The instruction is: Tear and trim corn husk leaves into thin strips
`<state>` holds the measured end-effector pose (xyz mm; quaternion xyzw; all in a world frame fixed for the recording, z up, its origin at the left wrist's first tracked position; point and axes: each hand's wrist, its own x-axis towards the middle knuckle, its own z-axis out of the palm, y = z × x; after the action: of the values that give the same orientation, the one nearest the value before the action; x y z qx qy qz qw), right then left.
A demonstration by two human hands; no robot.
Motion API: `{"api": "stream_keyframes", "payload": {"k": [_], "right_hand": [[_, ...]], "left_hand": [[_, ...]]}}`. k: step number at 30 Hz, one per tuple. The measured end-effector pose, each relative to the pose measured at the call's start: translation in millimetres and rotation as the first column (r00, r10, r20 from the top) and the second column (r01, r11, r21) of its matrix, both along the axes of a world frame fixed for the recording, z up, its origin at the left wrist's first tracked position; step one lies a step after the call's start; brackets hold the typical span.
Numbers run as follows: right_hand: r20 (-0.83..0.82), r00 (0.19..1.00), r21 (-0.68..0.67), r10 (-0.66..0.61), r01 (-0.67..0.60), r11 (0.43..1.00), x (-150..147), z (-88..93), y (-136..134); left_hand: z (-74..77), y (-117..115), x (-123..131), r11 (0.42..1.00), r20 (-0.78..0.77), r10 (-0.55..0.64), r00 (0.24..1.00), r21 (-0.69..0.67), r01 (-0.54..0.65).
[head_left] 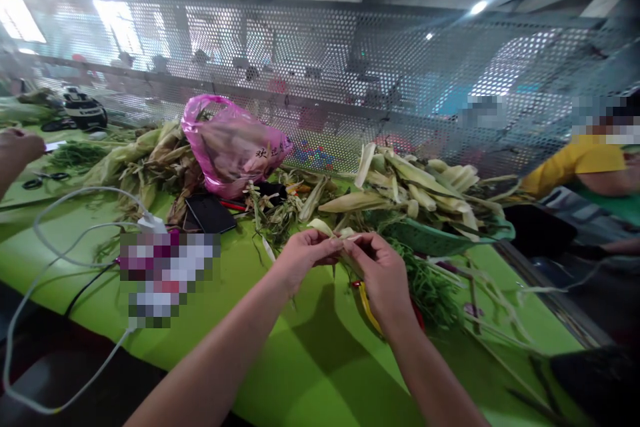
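Observation:
Both my hands are raised in front of me over the green table [280,373]. My left hand [303,259] pinches a pale strip of corn husk [320,227] between thumb and fingers. Against it, my right hand [377,267] grips the same husk, its fingertips almost touching the left ones. The part between the fingers is mostly hidden. Beneath my right hand lies a tool with yellow and red handles [371,312], partly covered. Just beyond, a heap of dry corn husks [415,180] fills a green basket [450,240]. Green plastic-looking sprigs [437,290] lie beside it.
A pink plastic bag [233,147], more husks [145,160] and a dark phone [213,212] lie left of centre. White cables [75,250] loop over the table's edge. Black scissors [46,179] lie near another person's hand [20,150]. A perforated metal screen [320,67] stands behind; a person in yellow [595,160] is at right.

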<state>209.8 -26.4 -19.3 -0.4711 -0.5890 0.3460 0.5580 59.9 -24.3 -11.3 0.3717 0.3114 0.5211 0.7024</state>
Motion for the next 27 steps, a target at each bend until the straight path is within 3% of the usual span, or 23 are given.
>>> {"api": "stream_keyframes", "payload": {"k": [6, 9, 13, 16, 20, 24, 27], "right_hand": [[0.007, 0.998, -0.070, 0.055, -0.055, 0.996, -0.8, 2.3, -1.0], [0.173, 0.983, 0.039, 0.068, -0.076, 0.996, -0.4, 5.2, -2.0], [0.419, 0.893, 0.115, 0.165, -0.233, 0.966, 0.5, 7.8, -4.4], [0.506, 0.857, 0.197, 0.095, -0.222, 0.955, 0.3, 9.1, -6.2], [0.481, 0.876, 0.314, -0.018, -0.153, 0.937, -0.4, 13.5, -8.7], [0.436, 0.894, 0.351, -0.104, -0.063, 0.934, 0.5, 17.5, -9.0], [0.407, 0.898, 0.355, -0.166, 0.012, 0.935, 2.3, 15.9, -6.6]], "left_hand": [[-4.9, 5.7, -2.6, 0.991, -0.031, 0.134, 0.990, -0.012, -0.135], [-6.2, 8.6, -5.1, 0.978, -0.021, 0.201, 0.979, -0.050, -0.201], [-3.6, 9.5, -5.6, 0.967, -0.023, 0.240, 0.971, -0.082, -0.241], [-3.2, 9.8, -4.1, 0.972, -0.021, 0.221, 0.975, -0.071, -0.222], [-6.7, 10.3, -1.3, 0.987, -0.038, 0.160, 0.986, -0.003, -0.161], [-8.1, 8.4, 1.8, 0.994, -0.108, 0.044, 0.993, 0.103, -0.032], [-6.3, 5.7, 3.3, 0.990, -0.174, 0.020, 0.985, 0.140, 0.004]]}}
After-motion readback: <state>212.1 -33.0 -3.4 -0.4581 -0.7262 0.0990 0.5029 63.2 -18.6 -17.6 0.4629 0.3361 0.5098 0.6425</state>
